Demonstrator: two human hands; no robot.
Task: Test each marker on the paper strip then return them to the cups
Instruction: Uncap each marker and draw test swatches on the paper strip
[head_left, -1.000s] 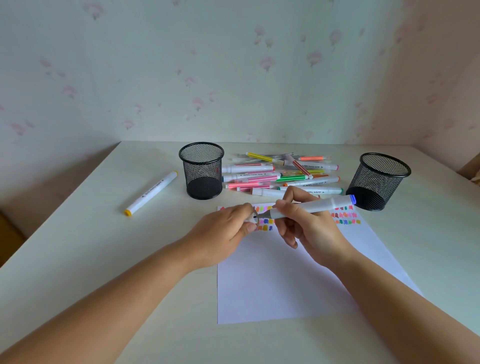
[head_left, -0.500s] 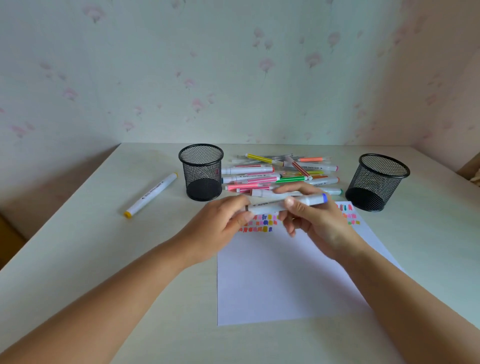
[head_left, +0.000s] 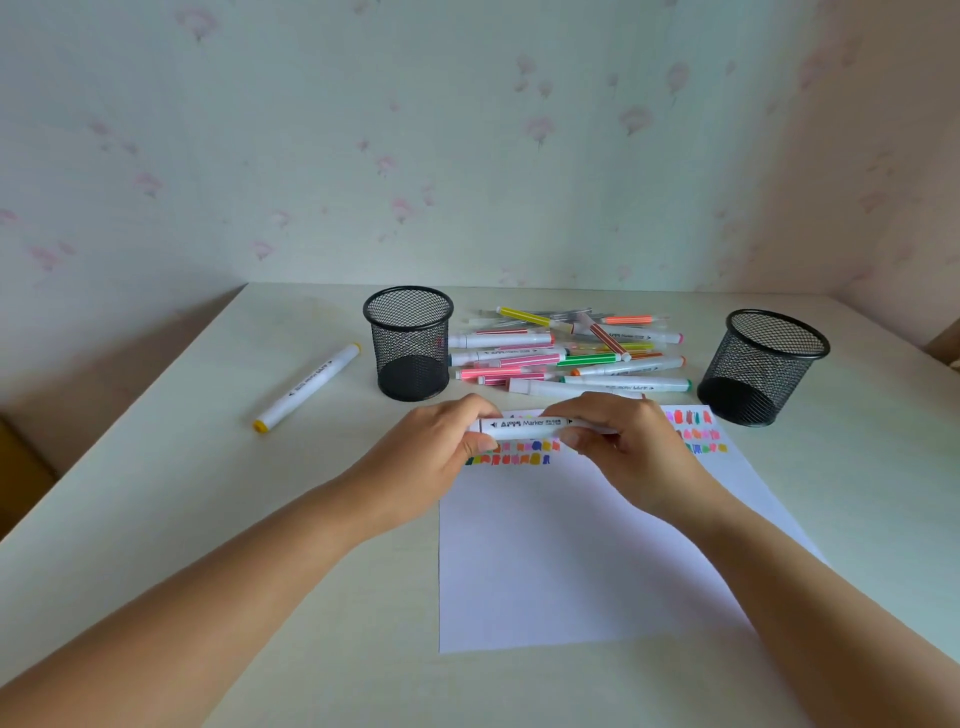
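Head view: white-barrelled marker (head_left: 524, 425) with black print along its side is held level just above the swatch rows (head_left: 524, 459) at the paper's (head_left: 571, 561) far edge, left hand (head_left: 436, 457) and right hand (head_left: 623, 447) each pinching one end; judged light, rigid, smooth plastic, best gripped mid-barrel since the caps may pull off.
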